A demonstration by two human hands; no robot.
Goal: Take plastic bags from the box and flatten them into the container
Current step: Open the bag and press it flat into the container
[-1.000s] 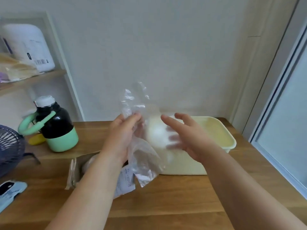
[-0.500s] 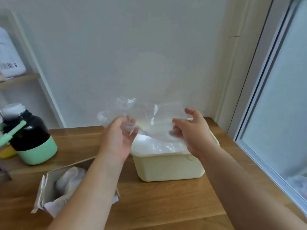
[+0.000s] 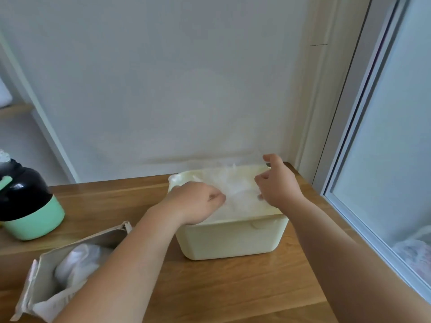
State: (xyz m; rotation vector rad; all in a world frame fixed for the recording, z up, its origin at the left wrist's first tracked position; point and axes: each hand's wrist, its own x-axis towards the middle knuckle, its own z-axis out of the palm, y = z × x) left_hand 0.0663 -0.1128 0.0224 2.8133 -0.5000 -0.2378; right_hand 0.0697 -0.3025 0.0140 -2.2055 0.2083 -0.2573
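A clear plastic bag [image 3: 235,190] is spread across the open top of the cream container [image 3: 233,238], which is set on the wooden table [image 3: 233,287]. The bag is stretched between the two hands and lies partly beneath them. Its left part is gripped and held down by the curled fingers of the left hand [image 3: 198,202], over the container's near left corner. Its right edge appears to be pinched by the bent fingers of the right hand [image 3: 277,185], though the film is blurred there. Crumpled white plastic is seen in the torn box [image 3: 46,271] at the lower left, near a black and green flask [image 3: 25,201].
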